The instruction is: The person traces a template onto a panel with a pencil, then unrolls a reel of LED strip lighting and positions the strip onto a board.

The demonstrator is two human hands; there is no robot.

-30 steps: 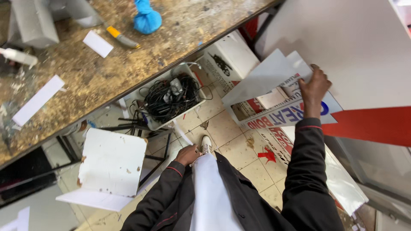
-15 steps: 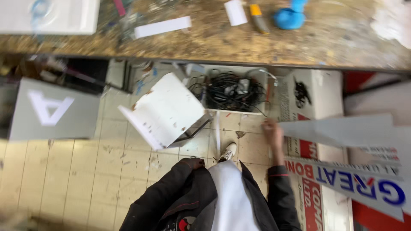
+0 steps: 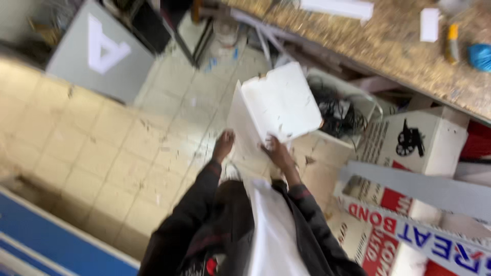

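Observation:
I look down at a tiled floor beside a workbench. My left hand (image 3: 224, 144) reaches down to the left edge of a stack of white panels (image 3: 279, 102) that leans on the floor, and seems to touch it. My right hand (image 3: 274, 150) grips the lower edge of the front white panel. Both arms are in dark sleeves, and a white sheet hangs down my front. The picture is blurred, so the finger positions are unclear.
A speckled workbench (image 3: 399, 46) runs along the top right, carrying white strips, a knife and a blue object. Under it stands a bin of black cables (image 3: 340, 110). Printed boxes (image 3: 424, 138) and signboards lie right. A grey panel with a white letter (image 3: 99, 51) leans top left.
My view has swung left. My right hand has let go of the white sheets at the right and come down to the white panels. My left hand has also reached them.

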